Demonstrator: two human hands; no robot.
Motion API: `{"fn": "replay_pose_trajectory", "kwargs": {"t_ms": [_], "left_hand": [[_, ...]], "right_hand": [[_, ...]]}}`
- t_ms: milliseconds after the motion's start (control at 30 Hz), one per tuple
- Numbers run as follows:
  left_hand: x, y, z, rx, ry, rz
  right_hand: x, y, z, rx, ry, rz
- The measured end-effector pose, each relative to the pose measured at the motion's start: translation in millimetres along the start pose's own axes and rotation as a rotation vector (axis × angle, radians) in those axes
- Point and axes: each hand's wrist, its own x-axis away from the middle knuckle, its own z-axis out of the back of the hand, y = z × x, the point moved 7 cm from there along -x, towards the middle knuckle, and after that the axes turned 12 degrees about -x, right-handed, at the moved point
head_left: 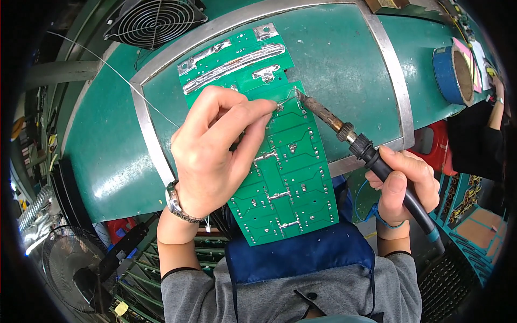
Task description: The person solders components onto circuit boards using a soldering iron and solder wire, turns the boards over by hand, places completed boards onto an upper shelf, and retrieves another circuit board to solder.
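Note:
My left hand (207,145), with a wristwatch (175,202) on its wrist, is pinched over a green circuit board (299,204). A thin solder wire (121,77) runs in from the upper left to this hand, and a short end sticks out past the fingertips. My right hand (409,183) grips the black handle of a soldering iron (375,161). The iron's dark tip is at the board's upper right, close to the wire's end. Solder joints and thick silver solder strips (234,69) cover the board. Its left part is hidden under my left hand.
The board rests on a green work surface (344,64) with a metal frame (153,132) and reaches over its near edge. A black fan grille (156,24) stands at the far left. A blue roll (449,75) is on the right, near another person's arm (496,107).

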Motion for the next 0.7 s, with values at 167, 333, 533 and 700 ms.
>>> {"fn": "replay_pose_trajectory", "kwargs": {"t_ms": [167, 333, 533, 700], "left_hand": [[4, 0, 0, -0.012, 0.045, -0.036], [6, 1, 6, 0.027, 0.032, 0.027], [11, 7, 1, 0.023, -0.027, -0.009], [13, 8, -6, 0.036, -0.048, -0.042]], "right_hand": [[4, 2, 5, -0.07, 0.007, -0.012], [13, 3, 21, -0.123, 0.072, -0.062], [18, 2, 19, -0.096, 0.057, -0.048], [18, -4, 14, -0.063, 0.008, 0.045]]}}
